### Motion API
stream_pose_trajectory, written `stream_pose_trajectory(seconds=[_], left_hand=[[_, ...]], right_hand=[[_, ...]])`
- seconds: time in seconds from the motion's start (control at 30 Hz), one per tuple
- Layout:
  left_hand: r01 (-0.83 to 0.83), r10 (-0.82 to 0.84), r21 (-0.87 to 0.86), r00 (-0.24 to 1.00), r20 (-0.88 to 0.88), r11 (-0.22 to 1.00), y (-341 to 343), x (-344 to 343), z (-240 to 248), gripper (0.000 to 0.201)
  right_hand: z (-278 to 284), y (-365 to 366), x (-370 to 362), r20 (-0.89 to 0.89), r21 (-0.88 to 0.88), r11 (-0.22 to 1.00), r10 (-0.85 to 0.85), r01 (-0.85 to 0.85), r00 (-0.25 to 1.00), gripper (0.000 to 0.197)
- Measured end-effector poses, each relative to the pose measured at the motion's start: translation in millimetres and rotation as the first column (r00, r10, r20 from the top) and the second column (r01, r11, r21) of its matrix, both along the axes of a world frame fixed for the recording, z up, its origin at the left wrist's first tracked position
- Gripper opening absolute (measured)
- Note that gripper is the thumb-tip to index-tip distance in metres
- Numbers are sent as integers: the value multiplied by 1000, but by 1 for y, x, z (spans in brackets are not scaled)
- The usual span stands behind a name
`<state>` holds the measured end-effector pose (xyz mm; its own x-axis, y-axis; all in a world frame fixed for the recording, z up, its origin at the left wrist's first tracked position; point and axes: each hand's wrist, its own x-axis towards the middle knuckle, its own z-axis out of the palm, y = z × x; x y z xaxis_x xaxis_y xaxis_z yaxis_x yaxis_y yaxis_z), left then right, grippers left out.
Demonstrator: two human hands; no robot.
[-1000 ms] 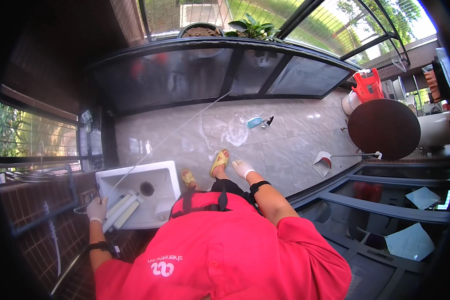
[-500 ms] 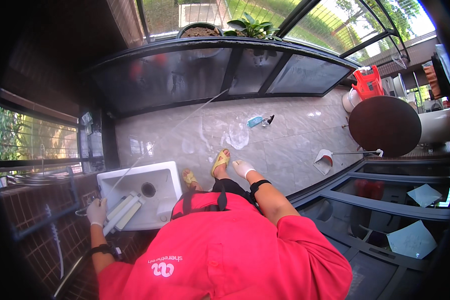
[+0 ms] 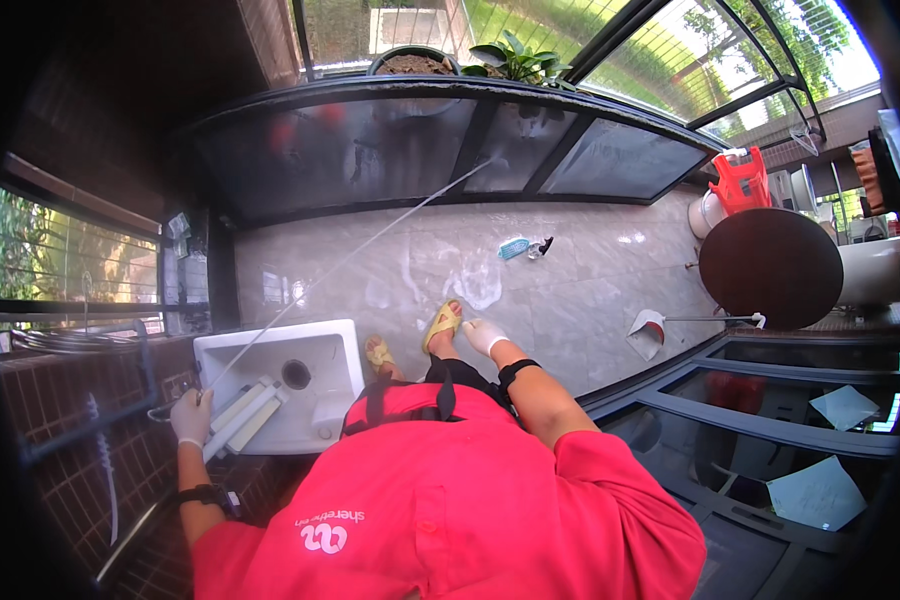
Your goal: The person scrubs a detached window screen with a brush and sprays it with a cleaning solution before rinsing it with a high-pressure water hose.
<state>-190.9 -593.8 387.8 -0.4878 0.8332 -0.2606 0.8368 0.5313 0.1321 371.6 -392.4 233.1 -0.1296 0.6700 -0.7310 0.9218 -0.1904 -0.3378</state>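
My left hand (image 3: 191, 416), in a white glove, is closed at the left rim of the white sink (image 3: 346, 350). What it grips is hidden by the fingers. A thin jet of water (image 3: 370, 240) runs from this hand, over the sink and floor, to the dark glass panel (image 3: 360, 150) of the low wall. Beside the hand, white and cream bar-shaped pieces (image 3: 245, 418) lie slanted across the sink. My right hand (image 3: 484, 336), also gloved, hangs above the floor near my yellow sandal (image 3: 443, 322), its fingers curled with nothing visible in them.
A blue-and-clear item with a black end (image 3: 525, 248) lies on the wet, soapy grey tiles (image 3: 590, 270). To the right are a long-handled dustpan (image 3: 648, 334), a round dark table (image 3: 770, 268) and a red plastic seat (image 3: 739, 180). Glass door panels (image 3: 760, 400) stand at lower right.
The water jet shows more fully and reaches higher and farther right on the glass panel. My left hand has shifted slightly; my right hand stays nearly in place.
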Motion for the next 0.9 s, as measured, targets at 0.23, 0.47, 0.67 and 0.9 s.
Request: stream_pose_trajectory(seconds=[0.23, 0.47, 0.67, 0.9], left_hand=[[-26, 24, -47, 999, -46, 999, 7, 3, -3, 36], [-48, 44, -43, 995, -86, 998, 11, 1, -7, 38], [-27, 30, 37, 996, -79, 999, 4, -4, -8, 37], [-58, 60, 45, 996, -64, 997, 5, -3, -5, 34]], right_hand=[[6, -2, 6, 4, 11, 1000, -9, 9, 1000, 47], [-5, -11, 20, 21, 12, 998, -58, 58, 998, 48], [-11, -11, 24, 30, 21, 998, -53, 52, 998, 47], [-1, -5, 12, 25, -21, 999, -32, 33, 999, 48]])
